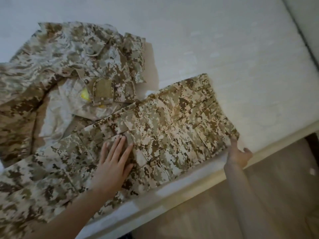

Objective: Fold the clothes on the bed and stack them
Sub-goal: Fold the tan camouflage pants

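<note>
Left hand [113, 163]: flat, fingers straight, pressing on the camouflage trousers [172, 121].
Right hand [238, 155]: at the trousers' corner; blur hides whether it grips.
Trousers: spread flat on the bed [241, 49], spanning both hands.
Edge: the bed's rim runs just under the right fingers, with the floor [224, 213] below.
Room: bare sheet lies beyond the fingertips; a crumpled jacket [60, 57] is up-left of the left fingers.
</note>
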`<state>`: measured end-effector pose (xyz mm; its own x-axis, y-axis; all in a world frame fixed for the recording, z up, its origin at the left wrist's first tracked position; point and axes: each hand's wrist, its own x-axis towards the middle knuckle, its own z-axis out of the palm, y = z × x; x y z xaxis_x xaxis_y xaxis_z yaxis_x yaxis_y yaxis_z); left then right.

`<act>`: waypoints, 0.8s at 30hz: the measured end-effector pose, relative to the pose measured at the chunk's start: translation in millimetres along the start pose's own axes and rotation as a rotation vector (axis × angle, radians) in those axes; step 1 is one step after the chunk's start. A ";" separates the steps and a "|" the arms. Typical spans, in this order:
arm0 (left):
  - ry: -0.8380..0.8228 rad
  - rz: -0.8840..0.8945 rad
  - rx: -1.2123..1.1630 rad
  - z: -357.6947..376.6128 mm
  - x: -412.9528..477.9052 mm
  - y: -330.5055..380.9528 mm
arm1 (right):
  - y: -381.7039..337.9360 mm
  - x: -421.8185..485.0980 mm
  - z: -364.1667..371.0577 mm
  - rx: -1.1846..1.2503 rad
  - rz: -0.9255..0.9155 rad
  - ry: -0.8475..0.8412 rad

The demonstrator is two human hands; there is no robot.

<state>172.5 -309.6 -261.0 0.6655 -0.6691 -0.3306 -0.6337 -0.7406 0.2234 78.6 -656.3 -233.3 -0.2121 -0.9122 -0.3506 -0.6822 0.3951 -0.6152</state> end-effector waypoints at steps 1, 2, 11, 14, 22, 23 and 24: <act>-0.011 -0.015 -0.010 3.5 -9.9 1.7 | 5.6 2.7 -3.0 0.040 0.124 -0.129; -0.015 -0.035 -0.030 6.0 -16.7 4.0 | 9.2 2.2 -2.4 0.072 0.160 -0.263; 0.034 -0.034 -0.097 5.0 -8.9 31.6 | -22.1 27.9 -2.6 0.397 0.270 -0.751; -0.006 0.057 -0.088 10.3 -6.7 42.8 | -37.5 50.9 -19.6 0.486 0.257 -0.514; -0.253 0.075 -0.153 17.4 13.2 51.9 | -85.4 39.7 -66.9 0.526 0.027 -0.721; -0.262 0.048 -0.298 6.9 14.3 51.2 | -90.4 24.6 -73.9 0.508 -0.050 -0.805; -0.235 -0.026 -0.551 -5.3 14.3 49.7 | -93.1 6.9 -81.6 0.432 -0.114 -0.877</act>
<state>152.6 -356.3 -249.8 0.5331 -0.6655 -0.5224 -0.2787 -0.7211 0.6343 83.6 -708.2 -120.9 0.5525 -0.6122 -0.5657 -0.3148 0.4752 -0.8217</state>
